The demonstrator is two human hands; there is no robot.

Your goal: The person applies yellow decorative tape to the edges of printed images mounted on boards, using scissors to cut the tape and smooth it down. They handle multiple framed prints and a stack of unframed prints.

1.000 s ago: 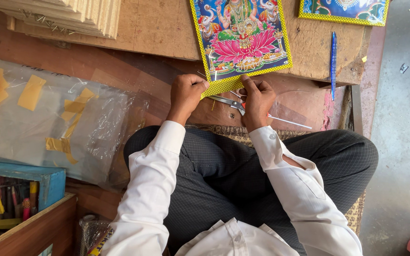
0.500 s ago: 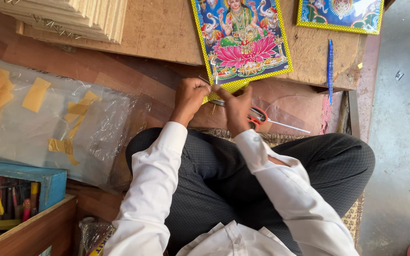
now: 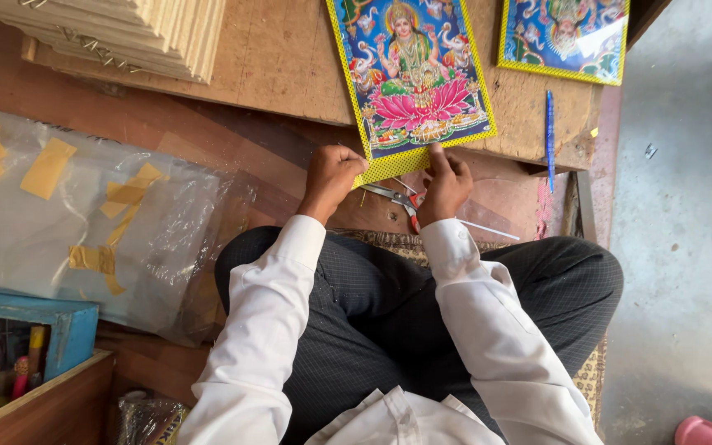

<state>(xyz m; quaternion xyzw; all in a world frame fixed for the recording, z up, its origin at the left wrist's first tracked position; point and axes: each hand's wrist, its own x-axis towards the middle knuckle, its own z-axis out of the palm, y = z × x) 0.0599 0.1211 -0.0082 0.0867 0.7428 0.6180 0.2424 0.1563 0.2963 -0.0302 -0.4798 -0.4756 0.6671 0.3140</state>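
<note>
Print [image 3: 409,78] lay at 12 o'clock, its bottom edge overhanging the desk [image 3: 282,74] lip. Left hand [image 3: 331,175] curled, pinching its corner; right hand [image 3: 445,185] gripped scissors [image 3: 395,198], having risen to the edge. Pen [image 3: 550,132] at 2 o'clock.

Seated cross-legged, the person pinches the near yellow edge of a colourful picture [image 3: 412,82] with both hands: left hand [image 3: 331,177] at its near-left corner, right hand [image 3: 445,185] further right. Scissors [image 3: 397,198] lie between them on the wooden surface [image 3: 282,74]; a blue pen [image 3: 550,128] lies to the right.
</note>
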